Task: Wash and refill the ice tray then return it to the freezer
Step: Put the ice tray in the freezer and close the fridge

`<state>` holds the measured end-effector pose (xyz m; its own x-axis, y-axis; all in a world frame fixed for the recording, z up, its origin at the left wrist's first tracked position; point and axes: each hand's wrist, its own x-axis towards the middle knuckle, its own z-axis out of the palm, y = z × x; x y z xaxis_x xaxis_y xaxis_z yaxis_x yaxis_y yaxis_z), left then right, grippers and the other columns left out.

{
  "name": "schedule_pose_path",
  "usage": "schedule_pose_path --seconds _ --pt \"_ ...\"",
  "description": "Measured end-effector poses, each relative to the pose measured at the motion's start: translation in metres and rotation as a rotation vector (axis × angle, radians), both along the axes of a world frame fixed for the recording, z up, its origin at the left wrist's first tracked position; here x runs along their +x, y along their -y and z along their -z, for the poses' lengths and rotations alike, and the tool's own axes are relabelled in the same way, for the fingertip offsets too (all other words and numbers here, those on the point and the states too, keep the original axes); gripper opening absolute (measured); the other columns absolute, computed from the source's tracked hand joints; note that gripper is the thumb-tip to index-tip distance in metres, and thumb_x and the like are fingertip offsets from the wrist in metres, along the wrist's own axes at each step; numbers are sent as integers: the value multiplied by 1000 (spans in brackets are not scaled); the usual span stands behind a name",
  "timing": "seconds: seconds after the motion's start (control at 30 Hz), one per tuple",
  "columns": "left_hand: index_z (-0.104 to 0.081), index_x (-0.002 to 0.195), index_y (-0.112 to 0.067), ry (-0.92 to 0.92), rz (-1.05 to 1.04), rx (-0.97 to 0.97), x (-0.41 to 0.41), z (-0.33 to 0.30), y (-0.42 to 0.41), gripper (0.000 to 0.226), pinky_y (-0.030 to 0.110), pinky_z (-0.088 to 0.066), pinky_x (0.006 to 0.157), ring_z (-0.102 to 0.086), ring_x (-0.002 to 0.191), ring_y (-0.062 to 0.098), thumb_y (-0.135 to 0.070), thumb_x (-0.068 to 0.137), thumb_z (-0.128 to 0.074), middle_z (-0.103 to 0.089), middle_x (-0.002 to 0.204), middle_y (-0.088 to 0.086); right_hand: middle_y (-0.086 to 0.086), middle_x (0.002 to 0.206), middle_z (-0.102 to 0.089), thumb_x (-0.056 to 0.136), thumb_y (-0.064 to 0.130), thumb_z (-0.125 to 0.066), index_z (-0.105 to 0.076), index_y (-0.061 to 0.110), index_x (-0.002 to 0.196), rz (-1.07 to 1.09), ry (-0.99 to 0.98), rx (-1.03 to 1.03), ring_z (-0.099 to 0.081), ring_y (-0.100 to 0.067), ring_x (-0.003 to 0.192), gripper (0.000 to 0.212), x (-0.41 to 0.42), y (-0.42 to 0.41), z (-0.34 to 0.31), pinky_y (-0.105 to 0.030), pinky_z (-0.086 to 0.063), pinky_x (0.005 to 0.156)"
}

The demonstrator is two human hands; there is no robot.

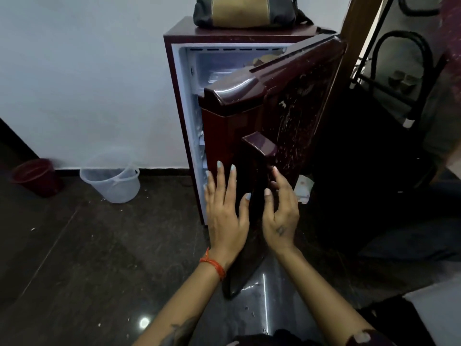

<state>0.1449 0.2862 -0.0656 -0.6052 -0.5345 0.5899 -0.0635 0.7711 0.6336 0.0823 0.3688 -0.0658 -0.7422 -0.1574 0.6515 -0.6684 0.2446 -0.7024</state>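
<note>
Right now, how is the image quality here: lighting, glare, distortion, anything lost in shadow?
Head view: dim overall, the lit fridge interior brightest; glare spots on the glossy floor; the right side behind the fridge door falls into near-black shadow; wide-angle bending tilts the fridge edges; both hands slightly soft.

The half-open fridge door [282, 116] hides most of the fridge's [179, 96] inside; only the upper left of the freezer compartment [224, 68] shows, blurred, and no ice tray can be made out. The bag [244, 11] on the fridge top is cut by the upper edge.
</note>
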Motion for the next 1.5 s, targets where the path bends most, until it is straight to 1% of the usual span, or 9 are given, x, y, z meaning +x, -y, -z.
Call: schedule_pose_path --seconds 0.17,0.37,0.5,0.6,0.7,0.9,1.1,1.27,1.5 --pt "-2 150 -21 73 -49 -21 -11 -8 39 69 24 11 119 6 149 24 -55 97 -28 5 160 0 7 140 -41 97 24 -39 -42 11 139 -65 -23 117 -34 1 130 44 -17 34 -9 -12 -24 110" --pt "4 151 -21 165 -113 -44 -37 -8 83 80 40 2 120 8 149 26 -63 92 -32 18 159 6 5 154 -16 95 45 -23 -23 20 148 -119 68 248 -11 -9 141 58 -60 83 -12 -1 -1 105" --pt "0 152 -20 200 -163 -38 -54 -6 116 86 42 -2 120 10 149 23 -61 89 -41 16 160 12 7 156 0 96 47 -25 -14 23 149 -130 58 251 -5 -13 145 59 -84 121 -8 -20 -9 112" --pt "3 152 -24 216 -183 -50 -69 -6 143 92 41 -3 119 10 149 23 -64 85 -47 19 159 12 0 159 0 98 42 -33 -16 23 150 -65 66 229 -12 -24 145 58 -100 150 -6 -42 -30 113" --pt "2 151 -27 206 -202 -42 -84 -7 169 93 39 -3 118 11 148 21 -63 83 -50 19 159 8 -5 159 -2 97 41 -38 -16 23 150 -42 93 206 -14 -28 145 60 -117 177 -4 -51 -36 108" --pt "-16 152 -20 193 -209 -22 -109 -9 223 88 45 -16 119 -3 149 25 -56 80 -53 6 161 3 -8 159 0 97 37 -44 -14 22 149 -30 43 233 -15 -32 144 62 -142 218 1 -54 -40 104" --pt "-3 148 -27 220 -158 -10 -136 -14 268 89 38 -8 119 -4 149 25 -58 78 -49 6 158 -2 -14 159 -2 98 35 -45 -16 19 150 42 55 279 -16 -34 143 62 -160 256 -2 -53 -38 106" --pt "-3 151 -24 254 -89 -2 -158 -14 303 93 37 -5 120 0 150 23 -46 84 -64 9 159 -2 -13 159 -1 98 35 -44 -16 19 150 113 88 302 -15 -33 144 61 -173 284 -4 -52 -37 107" --pt "0 151 -28 257 12 -5 -180 -12 337 93 35 -2 119 2 150 22 -45 85 -64 7 162 2 -12 159 2 99 38 -42 -11 21 151 190 120 359 -13 -33 145 63 -186 308 -6 -52 -36 108"
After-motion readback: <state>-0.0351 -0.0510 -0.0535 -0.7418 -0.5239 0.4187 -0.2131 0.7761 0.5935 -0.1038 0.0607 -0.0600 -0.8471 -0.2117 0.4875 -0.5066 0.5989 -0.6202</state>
